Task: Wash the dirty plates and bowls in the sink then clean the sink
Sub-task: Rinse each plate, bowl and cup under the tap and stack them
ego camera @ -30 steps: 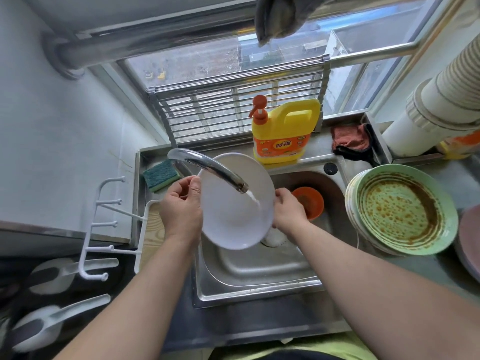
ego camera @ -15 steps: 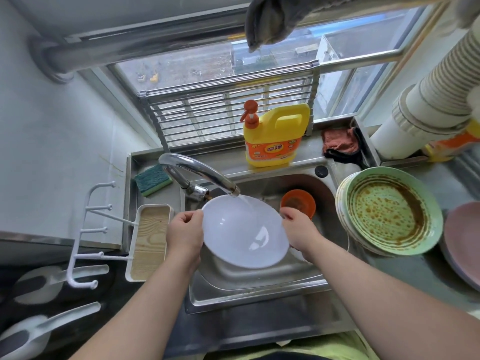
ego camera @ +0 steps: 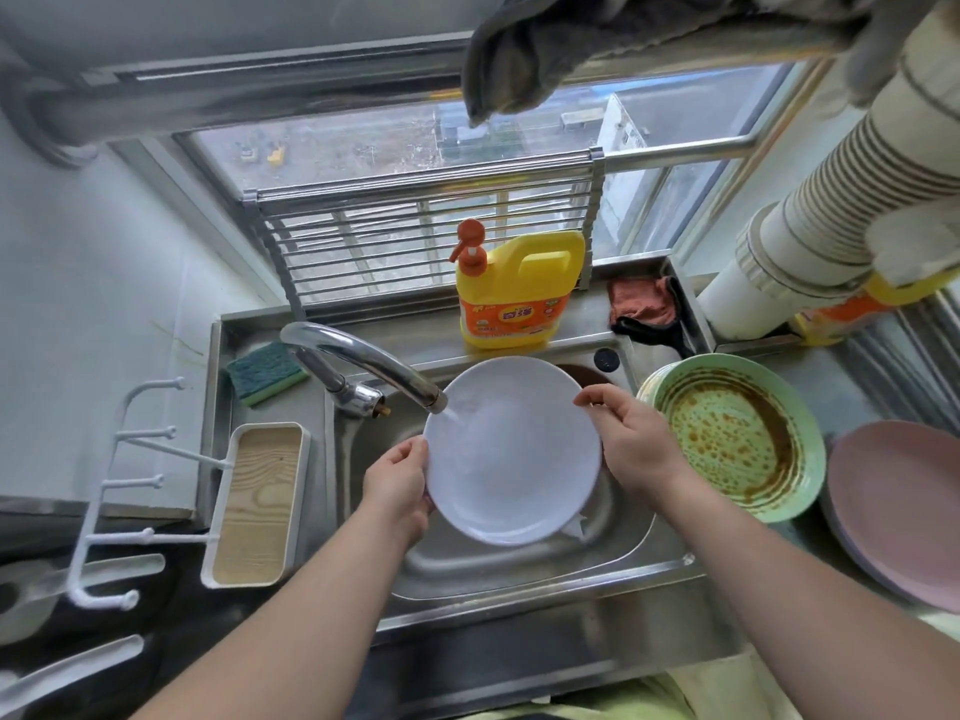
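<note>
I hold a white plate (ego camera: 511, 449) over the steel sink (ego camera: 524, 569), face up and nearly level. My left hand (ego camera: 397, 483) grips its left rim and my right hand (ego camera: 631, 444) grips its right rim. The chrome tap (ego camera: 363, 363) pours water onto the plate's upper left part. A stack of dirty green plates (ego camera: 737, 433) with brown sauce stains sits on the counter right of the sink. Pink plates (ego camera: 904, 506) lie further right. Something white (ego camera: 576, 524) shows under the plate in the basin.
A yellow detergent bottle (ego camera: 517, 291) with an orange pump stands behind the sink. A green sponge (ego camera: 267, 371) lies at the back left, a wood-bottomed white tray (ego camera: 254, 504) left of the basin. A red cloth (ego camera: 641, 304) sits at the back right. A white ribbed duct (ego camera: 831, 200) rises on the right.
The plate has tipped from nearly upright under the tap to almost flat and shifted right, now hiding the orange bowl in the sink. Both hands kept their hold on its rims.
</note>
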Action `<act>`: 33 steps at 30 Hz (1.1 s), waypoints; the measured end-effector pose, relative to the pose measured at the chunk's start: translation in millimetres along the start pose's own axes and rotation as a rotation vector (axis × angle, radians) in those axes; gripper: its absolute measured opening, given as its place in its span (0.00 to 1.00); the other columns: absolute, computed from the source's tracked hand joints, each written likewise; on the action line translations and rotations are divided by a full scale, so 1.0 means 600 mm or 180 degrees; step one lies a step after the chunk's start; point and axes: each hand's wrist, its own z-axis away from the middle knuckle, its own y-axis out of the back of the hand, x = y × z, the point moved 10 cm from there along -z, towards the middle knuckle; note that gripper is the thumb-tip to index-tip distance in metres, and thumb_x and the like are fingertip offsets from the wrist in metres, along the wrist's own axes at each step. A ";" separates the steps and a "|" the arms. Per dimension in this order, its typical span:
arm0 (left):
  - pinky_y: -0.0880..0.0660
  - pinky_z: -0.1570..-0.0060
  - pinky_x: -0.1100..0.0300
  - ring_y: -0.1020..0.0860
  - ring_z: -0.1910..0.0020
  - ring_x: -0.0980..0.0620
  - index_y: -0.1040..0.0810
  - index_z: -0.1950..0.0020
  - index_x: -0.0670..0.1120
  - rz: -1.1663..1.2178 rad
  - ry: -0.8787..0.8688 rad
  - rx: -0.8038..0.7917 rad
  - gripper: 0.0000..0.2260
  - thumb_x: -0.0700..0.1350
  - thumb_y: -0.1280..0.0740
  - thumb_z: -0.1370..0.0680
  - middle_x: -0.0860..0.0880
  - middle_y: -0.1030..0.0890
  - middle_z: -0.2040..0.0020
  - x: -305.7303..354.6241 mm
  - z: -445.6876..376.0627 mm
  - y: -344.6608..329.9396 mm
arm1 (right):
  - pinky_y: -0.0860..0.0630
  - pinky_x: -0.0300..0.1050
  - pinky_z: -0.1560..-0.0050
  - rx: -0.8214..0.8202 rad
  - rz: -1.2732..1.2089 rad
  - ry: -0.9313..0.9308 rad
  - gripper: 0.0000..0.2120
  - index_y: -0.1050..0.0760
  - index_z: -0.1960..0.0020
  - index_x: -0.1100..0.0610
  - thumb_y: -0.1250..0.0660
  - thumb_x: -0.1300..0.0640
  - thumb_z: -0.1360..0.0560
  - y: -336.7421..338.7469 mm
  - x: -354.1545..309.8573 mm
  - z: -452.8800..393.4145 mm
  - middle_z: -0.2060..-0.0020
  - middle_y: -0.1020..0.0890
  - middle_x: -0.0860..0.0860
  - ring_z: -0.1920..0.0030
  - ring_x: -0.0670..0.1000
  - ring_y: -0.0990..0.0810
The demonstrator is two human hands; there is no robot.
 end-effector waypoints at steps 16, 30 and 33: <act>0.19 0.57 0.55 0.22 0.60 0.48 0.25 0.60 0.46 -0.0178 0.1297 -0.0640 0.14 0.49 0.37 0.16 0.44 0.23 0.59 -0.105 0.030 -0.001 | 0.32 0.32 0.68 -0.0391 -0.0683 -0.0163 0.06 0.19 0.55 0.56 0.29 0.61 0.19 -0.021 0.000 -0.031 0.73 0.25 0.41 0.71 0.40 0.30; 0.33 0.24 0.39 0.26 0.30 0.31 0.29 0.31 0.45 0.0229 0.1437 -0.0155 0.30 0.68 0.49 0.16 0.30 0.25 0.31 -0.132 0.008 0.070 | 0.25 0.49 0.58 -0.0652 -0.0478 -0.0599 0.08 0.19 0.55 0.50 0.31 0.51 0.17 -0.139 0.042 0.025 0.64 0.20 0.50 0.62 0.50 0.23; 0.33 0.25 0.39 0.27 0.28 0.30 0.29 0.30 0.47 0.0451 0.1464 0.0037 0.28 0.68 0.48 0.16 0.30 0.26 0.31 -0.129 0.000 0.091 | 0.25 0.48 0.57 -0.0680 -0.0486 -0.0406 0.06 0.18 0.54 0.46 0.29 0.49 0.18 -0.170 0.014 0.028 0.65 0.20 0.45 0.62 0.48 0.23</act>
